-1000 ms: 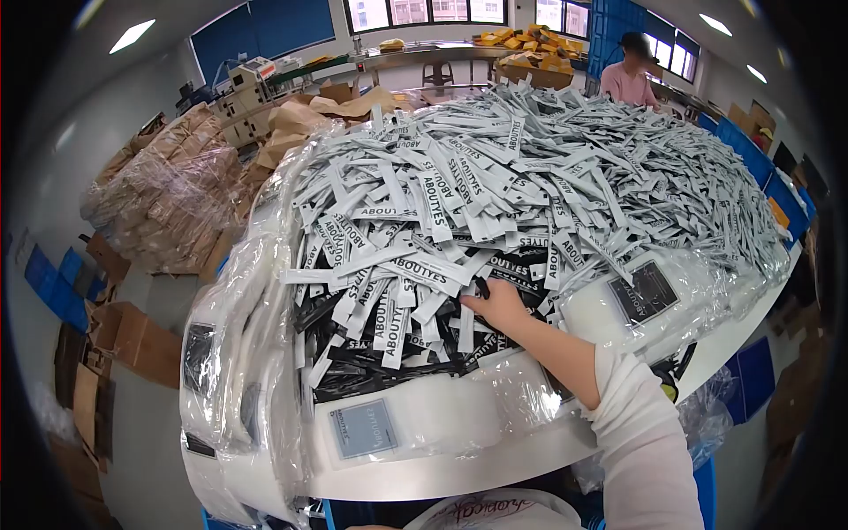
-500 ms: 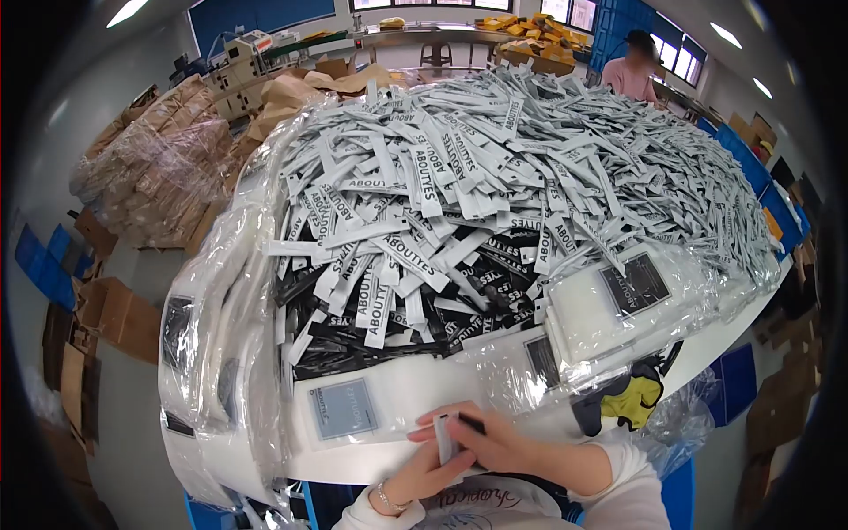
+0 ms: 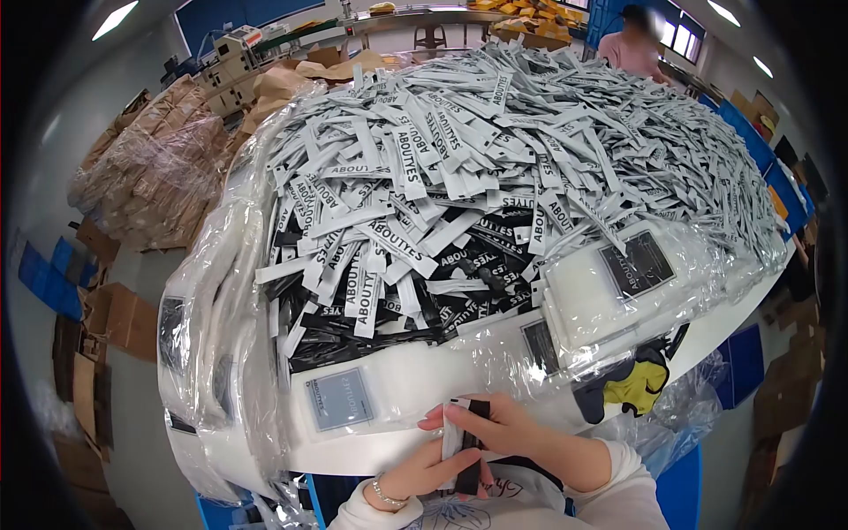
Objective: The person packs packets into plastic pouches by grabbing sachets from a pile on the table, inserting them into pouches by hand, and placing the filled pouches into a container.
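Note:
Close to my body, below the table's near edge, my left hand (image 3: 430, 470) is closed around the lower part of a small bundle of white and black sachets (image 3: 463, 442). Fingers of my right hand (image 3: 499, 430) pinch the same bundle near its top. A black sachet lies beside the white ones in it. Beyond my hands spreads a big heap of white printed sachets (image 3: 409, 159), with black sachets (image 3: 481, 231) showing through its near side. A clear bag with a blue-grey label (image 3: 340, 399) lies just left of my hands.
Clear plastic bags (image 3: 212, 309) line the left edge. Another bag with a black label (image 3: 638, 265) and a yellow-and-dark glove (image 3: 634, 386) lie at the right. A person in pink (image 3: 629, 51) is at the far right. A wrapped brown bale (image 3: 150, 168) stands at the left.
My right hand has come back from the heap to my body, where both hands now hold sachets. Since half a second ago, a black sachet shows more fully in the bundle. The view has shifted slightly.

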`<move>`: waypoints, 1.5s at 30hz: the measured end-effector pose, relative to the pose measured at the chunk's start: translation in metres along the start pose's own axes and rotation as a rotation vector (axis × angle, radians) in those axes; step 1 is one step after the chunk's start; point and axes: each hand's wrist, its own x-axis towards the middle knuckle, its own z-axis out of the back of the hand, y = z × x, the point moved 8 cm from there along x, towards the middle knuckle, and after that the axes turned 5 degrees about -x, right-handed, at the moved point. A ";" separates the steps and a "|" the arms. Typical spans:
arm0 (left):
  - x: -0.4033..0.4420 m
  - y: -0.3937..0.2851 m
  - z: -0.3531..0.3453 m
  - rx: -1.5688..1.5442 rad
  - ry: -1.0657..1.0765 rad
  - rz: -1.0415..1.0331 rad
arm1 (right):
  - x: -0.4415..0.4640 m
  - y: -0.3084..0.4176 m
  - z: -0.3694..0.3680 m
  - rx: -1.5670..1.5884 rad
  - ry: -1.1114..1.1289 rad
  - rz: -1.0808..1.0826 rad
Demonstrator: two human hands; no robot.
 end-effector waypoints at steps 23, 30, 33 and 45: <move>-0.066 -0.043 0.055 1.072 -0.535 -0.678 | -0.076 0.058 0.084 -0.387 -0.900 0.827; -0.070 -0.035 0.092 1.574 -0.807 -0.498 | -0.064 0.041 0.071 -0.908 -0.933 0.846; -0.077 -0.038 0.094 1.519 -0.851 -0.526 | -0.072 0.038 0.072 -0.838 -0.953 0.761; -0.079 -0.048 0.038 1.362 -1.013 -0.899 | -0.054 -0.015 0.085 -0.739 -1.006 0.724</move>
